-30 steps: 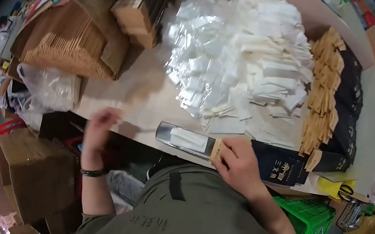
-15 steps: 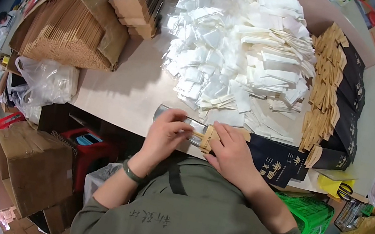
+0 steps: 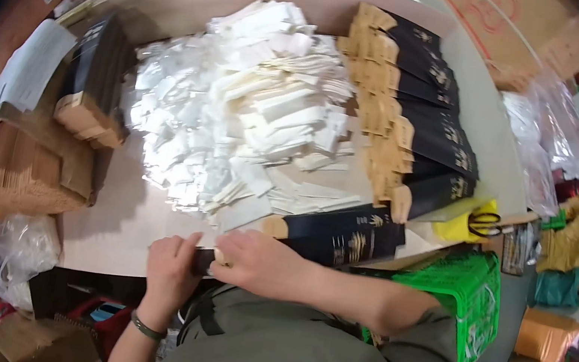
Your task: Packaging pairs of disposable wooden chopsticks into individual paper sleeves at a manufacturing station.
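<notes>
a green crate [image 3: 442,276] — black-handled scissors [image 3: 484,224] near its rim

Dark packet [image 3: 202,262] (mostly hidden) between the fingers [image 3: 180,247]

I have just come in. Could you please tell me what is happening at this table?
A person holds a narrow black piece in the right hand, while the left hand touches its left side; the hands hide much of it. This is at the near edge of the pale table. Just beyond the right hand lies a flat black sleeve with a tan end. Farther back are a loose heap of flat white packets and, to its right, an overlapping row of black-and-tan sleeves.
</notes>
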`<state>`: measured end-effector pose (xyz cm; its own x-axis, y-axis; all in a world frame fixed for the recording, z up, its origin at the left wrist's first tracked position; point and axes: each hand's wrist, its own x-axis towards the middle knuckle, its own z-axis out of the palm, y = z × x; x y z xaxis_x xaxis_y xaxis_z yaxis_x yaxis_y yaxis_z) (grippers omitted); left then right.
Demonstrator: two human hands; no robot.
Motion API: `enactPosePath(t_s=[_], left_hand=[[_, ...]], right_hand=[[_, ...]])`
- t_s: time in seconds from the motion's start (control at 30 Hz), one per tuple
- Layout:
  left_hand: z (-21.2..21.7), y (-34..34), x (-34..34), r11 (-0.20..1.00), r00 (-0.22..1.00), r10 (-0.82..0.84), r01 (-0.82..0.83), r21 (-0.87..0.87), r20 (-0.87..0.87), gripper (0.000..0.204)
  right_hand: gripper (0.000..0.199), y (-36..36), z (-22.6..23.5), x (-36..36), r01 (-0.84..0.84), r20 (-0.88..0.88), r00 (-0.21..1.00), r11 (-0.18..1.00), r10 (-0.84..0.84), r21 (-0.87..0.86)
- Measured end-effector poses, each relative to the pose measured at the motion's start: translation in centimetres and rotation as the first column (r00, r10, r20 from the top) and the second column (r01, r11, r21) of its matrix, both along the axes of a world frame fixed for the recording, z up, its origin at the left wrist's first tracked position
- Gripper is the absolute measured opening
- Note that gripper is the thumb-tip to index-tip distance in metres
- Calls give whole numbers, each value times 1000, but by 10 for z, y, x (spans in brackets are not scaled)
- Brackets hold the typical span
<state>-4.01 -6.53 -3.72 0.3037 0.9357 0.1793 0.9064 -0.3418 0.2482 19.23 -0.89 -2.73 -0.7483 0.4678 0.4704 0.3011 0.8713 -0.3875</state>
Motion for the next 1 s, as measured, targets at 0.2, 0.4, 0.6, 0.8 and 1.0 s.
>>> enactPosePath(t_s=[0.2,0.4,0.6,0.8,1.0], left_hand=[[8,12,-11,872,843,418,-267,-410,338,37],[0,17,53,630,694,-4,561,-537,720,60],[18,11,48,667,779,236,305,-680,581,39],[-35,-2,7,940,888,290,-194,-279,357,52],[4,1,-12,886,987,47,29,-463,151,74]], right_hand=[[18,111,65,153,557,273,808,829,-523,-60],[57,31,-6,91,74,378,925,968,22,-239],[35,11,-12,47,210,287,937,978,-202,3],[21,5,-16,27,538,434,823,749,-367,-387],[18,18,-24,17,580,456,804,677,-383,-454]])
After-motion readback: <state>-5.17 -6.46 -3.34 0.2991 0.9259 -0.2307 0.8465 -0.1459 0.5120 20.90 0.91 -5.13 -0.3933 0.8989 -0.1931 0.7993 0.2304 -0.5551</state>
